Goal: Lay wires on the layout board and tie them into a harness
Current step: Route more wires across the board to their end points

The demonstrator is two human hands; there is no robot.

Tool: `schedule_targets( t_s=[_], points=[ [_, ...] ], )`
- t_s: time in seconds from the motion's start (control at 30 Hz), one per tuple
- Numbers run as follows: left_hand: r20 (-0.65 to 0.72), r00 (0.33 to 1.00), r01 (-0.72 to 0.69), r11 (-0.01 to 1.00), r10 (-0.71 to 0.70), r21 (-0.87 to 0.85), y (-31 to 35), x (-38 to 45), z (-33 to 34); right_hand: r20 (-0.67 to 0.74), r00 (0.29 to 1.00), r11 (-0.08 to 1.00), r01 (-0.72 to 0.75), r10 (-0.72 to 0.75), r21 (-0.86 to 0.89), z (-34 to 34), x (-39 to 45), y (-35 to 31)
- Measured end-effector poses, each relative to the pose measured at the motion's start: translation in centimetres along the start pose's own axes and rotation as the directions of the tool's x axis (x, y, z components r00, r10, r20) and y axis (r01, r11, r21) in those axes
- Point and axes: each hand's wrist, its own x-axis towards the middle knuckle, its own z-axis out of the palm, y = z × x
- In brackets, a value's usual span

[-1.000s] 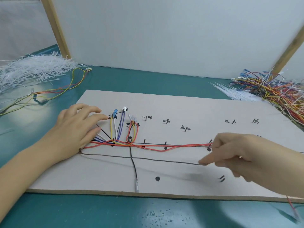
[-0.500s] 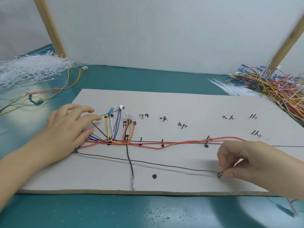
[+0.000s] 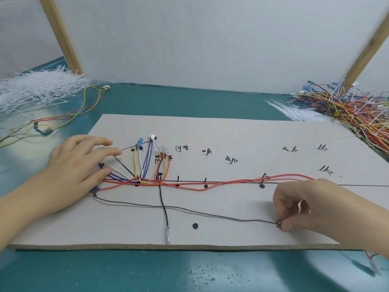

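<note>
A pale layout board (image 3: 242, 135) with nails, black dots and handwritten labels lies on the teal table. Red wires (image 3: 221, 183) run along its middle line, and yellow, white, blue and purple wires (image 3: 140, 163) fan upward at the left. A grey wire (image 3: 189, 210) slants across the lower board. My left hand (image 3: 77, 167) lies flat on the wire ends at the board's left side, fingers straight. My right hand (image 3: 305, 205) pinches the grey wire's right end down at a nail near the lower right. A black wire (image 3: 164, 204) drops toward the front edge.
White cable ties (image 3: 40, 89) are heaped at the back left beside a loose yellow and red harness (image 3: 69, 116). A tangle of coloured wires (image 3: 353, 110) and more ties (image 3: 294, 110) lie at the back right. White panels with wooden posts stand behind.
My right hand drew the grey wire's end to the right and down, from mid-board to the nail near the lower right. The left hand stayed pressed on the left wire ends.
</note>
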Motion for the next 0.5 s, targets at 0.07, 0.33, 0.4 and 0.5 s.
schedule_targets(
  t_s=[0.07,0.33,0.4,0.5],
  points=[
    [-0.002,1.000,0.020,0.999,-0.020,-0.035,-0.2,0.2,-0.4,0.005,1.000,0.999,0.008,-0.008,-0.035,0.0,0.0,-0.2],
    [-0.052,0.999,-0.004,0.995,-0.002,-0.097,-1.6,1.0,-1.3,0.033,0.995,0.992,0.093,-0.090,-0.086,0.0,-0.3,-0.8],
    [-0.070,0.997,-0.021,0.996,0.014,-0.091,-2.0,1.4,-1.5,-0.018,0.992,0.990,0.124,-0.125,-0.067,-0.3,-0.3,-1.0],
    [-0.077,0.997,0.009,0.994,-0.017,-0.106,-2.4,2.6,-1.7,-0.042,0.987,0.988,0.157,-0.157,0.002,-1.2,0.3,-1.8]
  ],
)
